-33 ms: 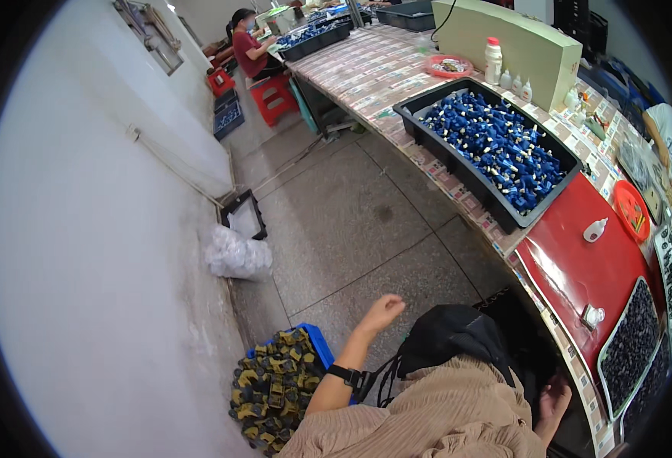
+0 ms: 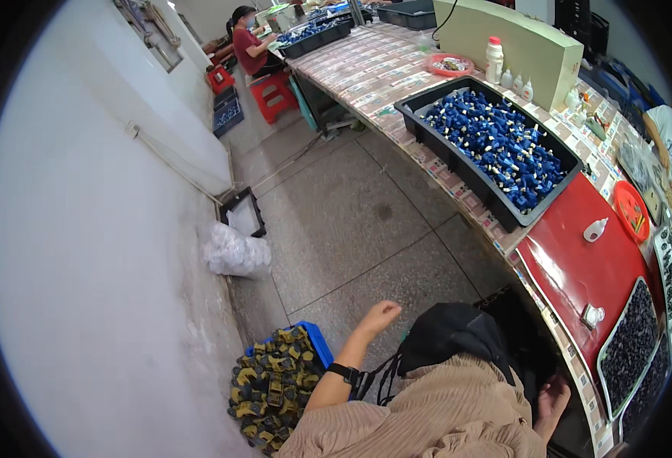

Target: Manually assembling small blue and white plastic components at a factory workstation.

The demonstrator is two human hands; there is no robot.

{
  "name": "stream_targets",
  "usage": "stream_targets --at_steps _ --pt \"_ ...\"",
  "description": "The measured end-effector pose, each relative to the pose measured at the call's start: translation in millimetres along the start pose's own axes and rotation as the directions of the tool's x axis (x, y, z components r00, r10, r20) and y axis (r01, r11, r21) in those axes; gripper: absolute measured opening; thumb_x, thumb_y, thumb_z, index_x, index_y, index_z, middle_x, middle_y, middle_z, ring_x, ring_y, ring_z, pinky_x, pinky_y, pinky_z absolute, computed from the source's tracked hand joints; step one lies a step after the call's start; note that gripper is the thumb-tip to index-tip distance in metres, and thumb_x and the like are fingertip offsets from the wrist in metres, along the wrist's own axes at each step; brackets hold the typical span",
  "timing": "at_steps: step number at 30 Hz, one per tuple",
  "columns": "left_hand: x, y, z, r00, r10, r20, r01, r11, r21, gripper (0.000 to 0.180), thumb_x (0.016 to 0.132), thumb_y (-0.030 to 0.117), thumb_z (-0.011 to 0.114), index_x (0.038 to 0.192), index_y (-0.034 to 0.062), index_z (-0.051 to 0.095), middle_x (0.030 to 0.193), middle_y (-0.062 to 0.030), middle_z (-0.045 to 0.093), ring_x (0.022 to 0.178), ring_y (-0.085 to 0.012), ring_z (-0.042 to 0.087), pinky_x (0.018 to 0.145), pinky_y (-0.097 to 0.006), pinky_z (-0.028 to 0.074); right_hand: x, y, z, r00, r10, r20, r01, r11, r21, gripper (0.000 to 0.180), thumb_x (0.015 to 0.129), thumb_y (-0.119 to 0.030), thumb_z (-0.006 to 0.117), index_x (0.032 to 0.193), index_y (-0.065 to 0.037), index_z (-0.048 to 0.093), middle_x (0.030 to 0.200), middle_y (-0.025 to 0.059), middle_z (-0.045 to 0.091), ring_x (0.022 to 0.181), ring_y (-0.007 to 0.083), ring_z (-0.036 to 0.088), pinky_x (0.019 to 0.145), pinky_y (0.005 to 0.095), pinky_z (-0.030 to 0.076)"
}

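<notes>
My left hand [image 2: 382,314] is held out over the floor, fingers curled together, and I see nothing in it. A black band with a watch [image 2: 344,372] is on that wrist. Beside that arm, a blue crate [image 2: 317,343] is heaped with yellow-and-black plastic parts [image 2: 275,389]. My right hand [image 2: 554,397] hangs low beside the near table edge, its fingers loosely bent and apart, with nothing visible in it. A black cloth bag or cap-like item [image 2: 454,333] lies against my lap, between the hands.
On the table, a black tray [image 2: 458,172] holds blue parts. A red mat [image 2: 557,252] carries a small white bottle [image 2: 595,230] and a small clear jar [image 2: 592,317]. Trays of dark pieces [image 2: 632,347] sit at right. A white bag [image 2: 237,252] stands by the wall; a person [image 2: 248,46] sits far off.
My left hand has shifted very slightly to the left and down. Everything else looks the same.
</notes>
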State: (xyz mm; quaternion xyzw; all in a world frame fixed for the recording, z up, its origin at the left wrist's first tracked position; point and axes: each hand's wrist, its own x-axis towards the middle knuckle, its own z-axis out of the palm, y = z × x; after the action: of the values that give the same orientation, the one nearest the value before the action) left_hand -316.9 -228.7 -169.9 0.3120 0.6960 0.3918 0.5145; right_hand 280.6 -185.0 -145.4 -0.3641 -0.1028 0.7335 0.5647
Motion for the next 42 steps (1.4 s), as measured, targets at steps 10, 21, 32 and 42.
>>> stream_targets --at_steps 10,21,32,42 --pt "-75 -215 42 0.915 -0.324 0.24 0.389 0.864 -0.318 0.024 0.093 0.034 0.063 0.108 0.0154 0.068 0.091 0.002 0.066 0.077 -0.0124 0.058 0.069 -0.028 0.047 -6 11 7 0.988 -0.103 -0.118 0.112 0.991 0.071 0.032 0.088 -0.004 0.053 0.119 -0.007 0.063 0.121 0.0047 0.067 0.087 0.0153 0.066 0.069 0.0301 0.055" --pt "2 -85 1 0.877 -0.418 0.238 0.447 0.89 -0.087 0.023 0.093 0.032 0.062 0.106 0.0149 0.068 0.091 0.0022 0.067 0.077 -0.012 0.059 0.071 -0.028 0.047 -16 34 62 0.976 -0.121 -0.178 0.144 0.982 0.122 0.03 0.087 -0.001 0.055 0.115 -0.009 0.063 0.117 0.0044 0.067 0.083 0.0125 0.064 0.067 0.0286 0.055" --pt "39 8 20 0.817 -0.518 0.252 0.484 0.855 0.188 0.021 0.093 0.031 0.062 0.105 0.0145 0.067 0.092 0.0025 0.067 0.078 -0.0116 0.059 0.072 -0.029 0.048 -28 42 80 0.976 -0.146 -0.162 0.17 0.975 0.144 0.037 0.087 -0.001 0.057 0.123 -0.011 0.06 0.113 0.0051 0.067 0.082 0.0139 0.062 0.068 0.0312 0.053" --pt "105 97 -9 0.901 -0.375 0.217 0.304 0.904 0.3 0.019 0.093 0.024 0.062 0.098 0.0068 0.068 0.093 -0.0052 0.07 0.08 -0.0133 0.065 0.072 -0.03 0.053 -87 25 83 0.93 -0.281 -0.239 0.278 0.959 -0.044 0.032 0.093 -0.006 0.059 0.124 -0.002 0.057 0.106 0.006 0.065 0.078 0.0092 0.061 0.061 0.0231 0.052"
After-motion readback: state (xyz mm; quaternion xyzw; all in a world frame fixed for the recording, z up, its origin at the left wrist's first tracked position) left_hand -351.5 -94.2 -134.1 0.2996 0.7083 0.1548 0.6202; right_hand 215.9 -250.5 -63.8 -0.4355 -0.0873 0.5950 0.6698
